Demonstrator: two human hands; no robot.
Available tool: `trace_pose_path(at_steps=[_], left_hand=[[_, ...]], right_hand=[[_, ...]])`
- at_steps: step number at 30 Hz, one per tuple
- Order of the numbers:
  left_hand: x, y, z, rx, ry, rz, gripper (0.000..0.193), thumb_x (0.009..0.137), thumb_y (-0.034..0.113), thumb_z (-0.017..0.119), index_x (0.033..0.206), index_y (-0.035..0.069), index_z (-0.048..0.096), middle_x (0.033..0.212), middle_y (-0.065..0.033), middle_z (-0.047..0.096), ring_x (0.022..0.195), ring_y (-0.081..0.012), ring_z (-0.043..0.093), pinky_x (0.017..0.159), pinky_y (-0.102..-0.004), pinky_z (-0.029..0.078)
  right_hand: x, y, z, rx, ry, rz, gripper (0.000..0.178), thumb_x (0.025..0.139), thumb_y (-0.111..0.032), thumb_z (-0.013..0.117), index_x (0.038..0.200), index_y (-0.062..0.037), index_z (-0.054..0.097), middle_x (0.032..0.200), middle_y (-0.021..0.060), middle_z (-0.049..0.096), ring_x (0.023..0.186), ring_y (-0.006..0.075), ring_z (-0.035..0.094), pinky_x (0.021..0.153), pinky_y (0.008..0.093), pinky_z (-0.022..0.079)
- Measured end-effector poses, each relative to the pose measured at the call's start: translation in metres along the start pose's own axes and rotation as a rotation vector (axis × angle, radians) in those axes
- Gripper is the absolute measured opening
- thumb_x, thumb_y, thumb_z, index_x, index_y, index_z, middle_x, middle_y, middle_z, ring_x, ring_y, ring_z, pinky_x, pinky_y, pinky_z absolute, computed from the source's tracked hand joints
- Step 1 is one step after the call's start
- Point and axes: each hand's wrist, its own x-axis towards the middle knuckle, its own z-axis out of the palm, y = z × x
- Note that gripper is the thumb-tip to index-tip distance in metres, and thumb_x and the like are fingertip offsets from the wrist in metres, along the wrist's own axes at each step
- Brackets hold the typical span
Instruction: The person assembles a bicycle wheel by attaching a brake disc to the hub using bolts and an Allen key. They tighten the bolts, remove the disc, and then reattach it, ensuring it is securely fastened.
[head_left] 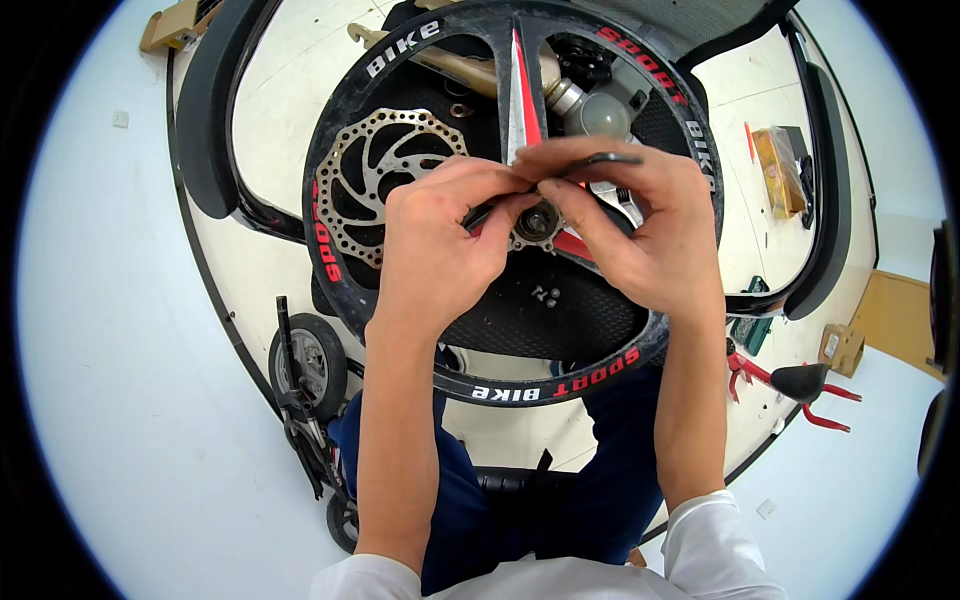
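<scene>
The left hand [440, 240] is over the wheel [505, 393], thumb and fingertips drawn together, their hold hidden; the hub [537, 224] peeks out midway, open room between the forearms; the right hand [652, 230] curls, forefinger blurred, at a dark rod [612, 158], grip unclear.

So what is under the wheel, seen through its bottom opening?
A black textured seat shows, with a few small metal pieces on it. The wheel's rim hides whatever lies directly beneath it; the left forearm blocks the opening's left side.
</scene>
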Motion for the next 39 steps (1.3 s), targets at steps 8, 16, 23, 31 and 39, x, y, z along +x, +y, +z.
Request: trace_pose_path(at_steps=[8, 16, 23, 31, 39], left_hand=[[-0.001, -0.003, -0.004, 0.053, -0.039, 0.018, 0.021, 0.076, -0.005, 0.072, 0.097, -0.003, 0.074, 0.094, -0.0123, 0.074, 0.087, -0.0225, 0.071, 0.081, -0.031, 0.054], [-0.003, -0.003, 0.0, 0.026, 0.011, -0.027, 0.021, 0.074, -0.008, 0.07, 0.094, -0.003, 0.073, 0.092, -0.0114, 0.073, 0.082, -0.0234, 0.071, 0.079, -0.0294, 0.054], [0.0, -0.008, -0.003, 0.028, -0.017, 0.102, 0.023, 0.073, -0.008, 0.067, 0.095, -0.004, 0.072, 0.092, -0.012, 0.073, 0.083, -0.0238, 0.069, 0.078, -0.0296, 0.053], [0.0, -0.004, 0.001, -0.015, 0.014, 0.008, 0.022, 0.077, -0.005, 0.07, 0.097, 0.0, 0.076, 0.09, -0.011, 0.075, 0.083, -0.0256, 0.071, 0.074, -0.0341, 0.056], [0.0, -0.003, -0.004, 0.023, -0.075, 0.086, 0.024, 0.078, -0.009, 0.067, 0.1, -0.001, 0.074, 0.095, -0.0138, 0.074, 0.09, -0.0284, 0.07, 0.078, -0.0353, 0.056]], right_hand=[[-0.004, 0.007, -0.002, -0.088, 0.059, -0.037, 0.013, 0.079, -0.005, 0.079, 0.09, -0.001, 0.076, 0.082, 0.01, 0.076, 0.071, 0.0205, 0.075, 0.064, 0.027, 0.057], [0.001, 0.004, 0.011, 0.002, 0.122, -0.048, 0.019, 0.077, -0.007, 0.081, 0.095, -0.0018, 0.078, 0.081, 0.0109, 0.075, 0.077, 0.0211, 0.076, 0.068, 0.027, 0.057], [-0.004, 0.006, 0.003, -0.023, 0.038, 0.026, 0.019, 0.074, -0.009, 0.083, 0.09, -0.0007, 0.077, 0.079, 0.0107, 0.075, 0.074, 0.0203, 0.075, 0.071, 0.0274, 0.057], [-0.001, 0.002, 0.012, 0.05, 0.071, 0.098, 0.021, 0.076, -0.005, 0.081, 0.095, 0.0002, 0.075, 0.091, 0.0094, 0.076, 0.083, 0.0162, 0.073, 0.075, 0.0269, 0.056], [-0.003, -0.002, 0.004, 0.256, 0.046, 0.15, 0.017, 0.082, -0.002, 0.075, 0.099, 0.002, 0.078, 0.086, 0.0102, 0.077, 0.078, 0.0142, 0.074, 0.075, 0.0252, 0.058]])
